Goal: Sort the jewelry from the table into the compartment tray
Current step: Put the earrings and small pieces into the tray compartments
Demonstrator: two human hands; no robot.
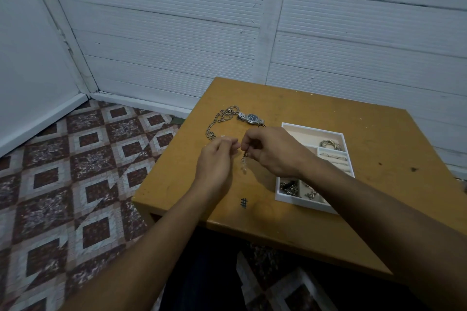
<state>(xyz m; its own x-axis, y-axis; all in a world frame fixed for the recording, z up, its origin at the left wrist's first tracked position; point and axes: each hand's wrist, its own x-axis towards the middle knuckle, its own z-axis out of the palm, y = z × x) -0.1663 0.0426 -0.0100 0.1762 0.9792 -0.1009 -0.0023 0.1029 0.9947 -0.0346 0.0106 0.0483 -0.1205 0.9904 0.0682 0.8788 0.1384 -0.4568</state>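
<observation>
Your right hand (273,151) pinches a beaded piece (243,164), its clear beads dangling just above the counter (353,209), left of the tray (313,131). Your left hand (214,159) curls close by; can't tell if it grips anything. Keep the beads hanging free, then lower them into one compartment. Left on the counter: 1 watch (252,117), 1 chain (219,121).

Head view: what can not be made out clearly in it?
All in the head view:
- Compartment tray: near right part hidden by the right forearm.
- Dangling piece pinched by the right hand: too small to identify.
- Left hand: whether its fingertips hold anything is unclear.
- Watch: one strap end hidden behind the right hand.
</observation>
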